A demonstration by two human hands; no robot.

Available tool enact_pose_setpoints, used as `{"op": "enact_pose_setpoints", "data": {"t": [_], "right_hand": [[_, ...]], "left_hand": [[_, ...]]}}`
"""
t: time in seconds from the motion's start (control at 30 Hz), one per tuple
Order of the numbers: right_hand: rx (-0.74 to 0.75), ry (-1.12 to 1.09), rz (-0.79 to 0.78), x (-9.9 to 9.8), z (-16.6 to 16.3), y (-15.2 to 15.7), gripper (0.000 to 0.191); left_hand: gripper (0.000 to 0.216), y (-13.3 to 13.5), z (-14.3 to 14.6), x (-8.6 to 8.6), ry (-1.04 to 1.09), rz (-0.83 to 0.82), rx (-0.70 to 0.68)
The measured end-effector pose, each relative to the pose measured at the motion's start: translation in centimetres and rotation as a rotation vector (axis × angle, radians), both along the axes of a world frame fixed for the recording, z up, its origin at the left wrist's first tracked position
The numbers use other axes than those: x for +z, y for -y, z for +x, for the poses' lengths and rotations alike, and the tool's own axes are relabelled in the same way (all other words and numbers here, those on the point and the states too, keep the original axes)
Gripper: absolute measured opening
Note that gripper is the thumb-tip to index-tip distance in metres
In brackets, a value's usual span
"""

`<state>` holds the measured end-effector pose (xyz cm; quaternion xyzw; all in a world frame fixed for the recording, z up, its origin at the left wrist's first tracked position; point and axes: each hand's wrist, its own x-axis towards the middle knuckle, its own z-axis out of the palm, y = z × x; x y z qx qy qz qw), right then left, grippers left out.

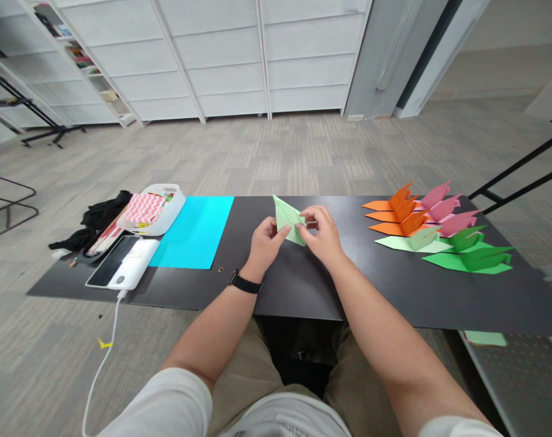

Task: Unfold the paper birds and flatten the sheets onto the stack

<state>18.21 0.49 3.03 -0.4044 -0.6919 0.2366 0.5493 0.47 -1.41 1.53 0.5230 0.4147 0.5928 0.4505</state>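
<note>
Between my two hands is a folded piece of light green paper [288, 215], pointed at its top left and at its lower right. My left hand [270, 238] pinches its left edge, thumb on the front and fingers curled behind. On the other side, my right hand [321, 232] grips the right edge with thumb and fingertips. The paper is held just over the dark table [298, 285]. To the right stand several folded paper birds: orange ones [401, 215], pink ones [449, 212], a light green one [416, 241] and green ones [471, 258].
Blue paper sheets [196, 233] lie left of my hands. Beyond them are a white basket [166, 218] with a pink zigzag-patterned item, a black cloth [105, 212] and a white power bank [136, 264] with a cable [109, 340] hanging off the table.
</note>
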Motion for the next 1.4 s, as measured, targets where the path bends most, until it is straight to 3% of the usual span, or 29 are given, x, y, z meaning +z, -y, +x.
{"op": "enact_pose_setpoints", "data": {"t": [0.37, 0.67, 0.8, 0.97, 1.27, 1.4], "right_hand": [[-0.030, 0.021, 0.053, 0.3, -0.3, 0.4, 0.011], [0.051, 0.126, 0.139, 0.3, -0.2, 0.7, 0.009], [0.021, 0.157, 0.126, 0.1, -0.2, 0.7, 0.009], [0.059, 0.221, 0.170, 0.1, 0.1, 0.7, 0.025], [0.139, 0.277, 0.195, 0.5, 0.0, 1.2, 0.016], [0.061, 0.158, 0.197, 0.6, -0.1, 1.2, 0.014]], "left_hand": [[0.040, 0.2, 0.1, 0.0, -0.047, 0.005, 0.021], [0.037, 0.4, 0.0, -0.6, -0.193, 0.052, 0.187], [0.039, 0.4, 0.0, -0.7, -0.162, 0.071, 0.117], [0.048, 0.5, 0.2, -0.2, -0.053, 0.125, 0.020], [0.048, 0.2, 0.3, -0.4, -0.034, 0.113, 0.075], [0.043, 0.0, 0.1, -0.9, -0.066, 0.096, 0.154]]}}
